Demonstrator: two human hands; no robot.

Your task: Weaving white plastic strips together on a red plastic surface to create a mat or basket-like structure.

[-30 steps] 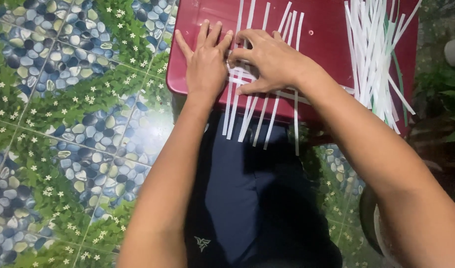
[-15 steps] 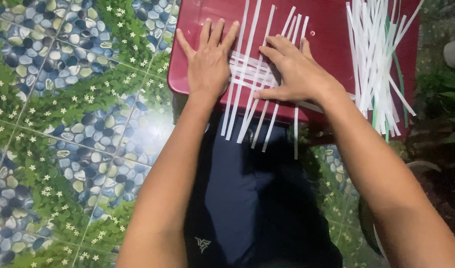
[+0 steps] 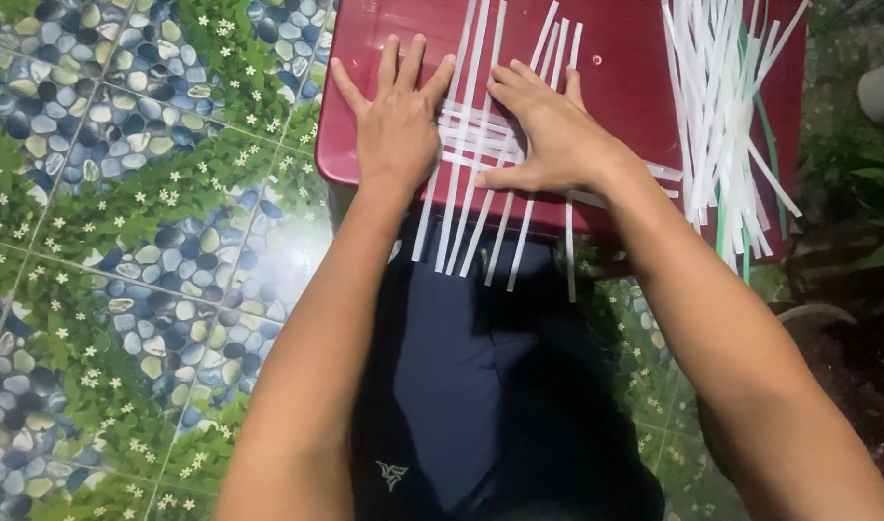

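Note:
Several long white strips (image 3: 466,145) lie crossed in a woven patch on a dark red plastic stool top (image 3: 625,68). My left hand (image 3: 396,121) rests flat with fingers spread on the left edge of the patch. My right hand (image 3: 548,130) presses flat on its right part, fingers pointing up and left. The strips' lower ends hang over the stool's near edge above my lap. Neither hand grips a strip.
A loose bundle of white strips (image 3: 722,116) with a green one lies on the right side of the stool. The floor has tiles (image 3: 124,241) with pebble and leaf patterns. Green plants (image 3: 847,164) stand at right. My dark blue shorts (image 3: 481,386) are below.
My right hand has gone from curled fingers working the strips to lying flat on them. The left hand stayed flat on the patch's left edge.

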